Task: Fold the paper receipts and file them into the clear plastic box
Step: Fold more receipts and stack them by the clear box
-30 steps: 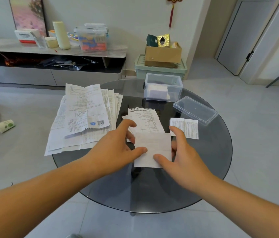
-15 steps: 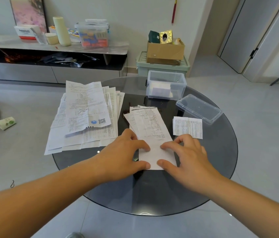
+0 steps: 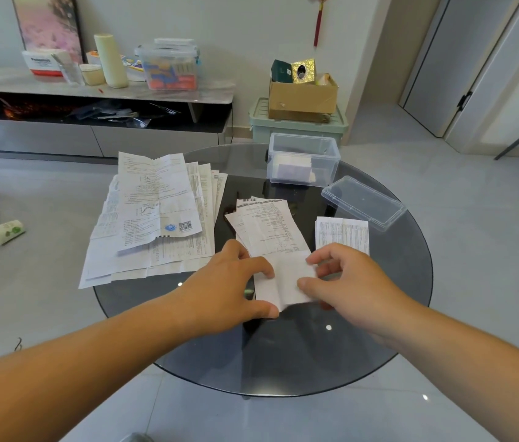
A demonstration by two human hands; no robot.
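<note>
Near edge of the round glass table (image 3: 283, 362) is bare, so there's plenty of room low in the frame. The left side is blocked by a spread pile of unfolded receipts (image 3: 156, 218). Toward the clear plastic box (image 3: 303, 161) at upper centre there's a dark open strip between that pile and the middle receipts (image 3: 267, 228). Its lid (image 3: 363, 202) and a folded receipt (image 3: 342, 232) crowd the right.

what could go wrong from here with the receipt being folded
1. The receipt lies on a loose pile of receipts; the left hand and right hand may drag those askew.
2. On the smooth glass table the fold could slip and crease crooked, fitting the clear plastic box badly.
</note>
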